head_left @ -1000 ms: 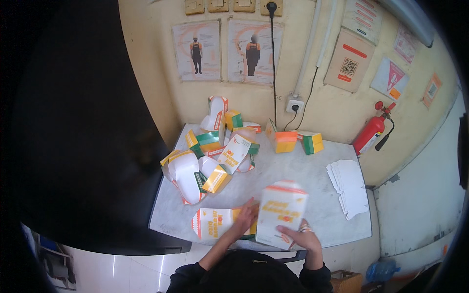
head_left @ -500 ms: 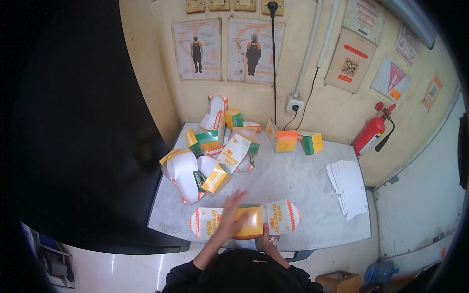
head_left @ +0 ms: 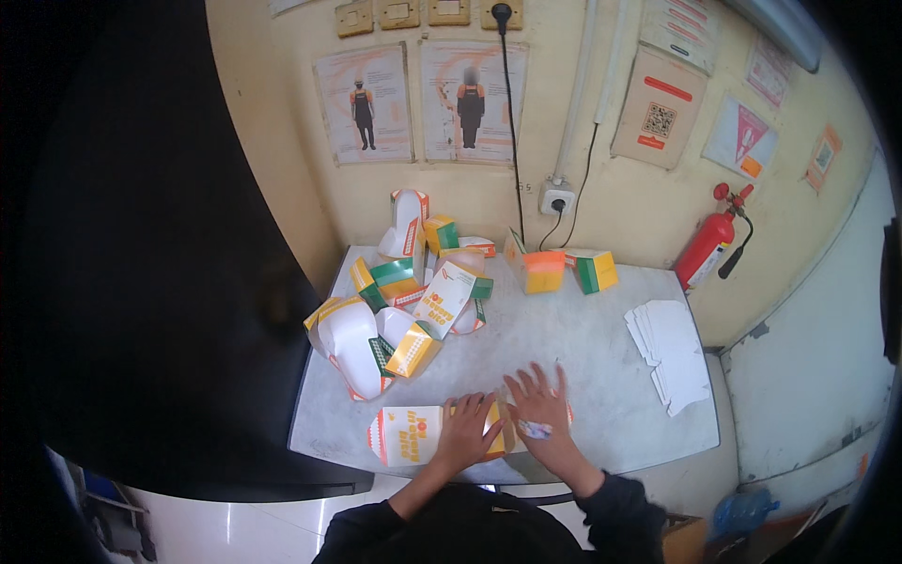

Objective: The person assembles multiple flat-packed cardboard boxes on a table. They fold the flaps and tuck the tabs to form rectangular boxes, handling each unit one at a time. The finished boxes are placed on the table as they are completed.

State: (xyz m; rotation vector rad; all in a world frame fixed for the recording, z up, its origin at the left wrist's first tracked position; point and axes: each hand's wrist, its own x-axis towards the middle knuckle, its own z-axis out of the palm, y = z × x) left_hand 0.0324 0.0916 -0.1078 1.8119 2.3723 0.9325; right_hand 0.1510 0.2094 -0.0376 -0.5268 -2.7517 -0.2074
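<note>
The left hand lies palm-down, fingers spread, on a flat card carton along the near edge of the bench; the right hand splays over its right end, contact unclear. Beyond heap glossy, folded boxes; rightward, thin white sheets overlap.

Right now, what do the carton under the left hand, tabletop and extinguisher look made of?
Carton: likely paperboard with slight sheen; thin, creased, printed panels.
Tabletop: perhaps matte laminate or stone; grey, smudged, so unclear.
Extinguisher: probably gloss-painted metal, given the shiny red cylinder.
</note>
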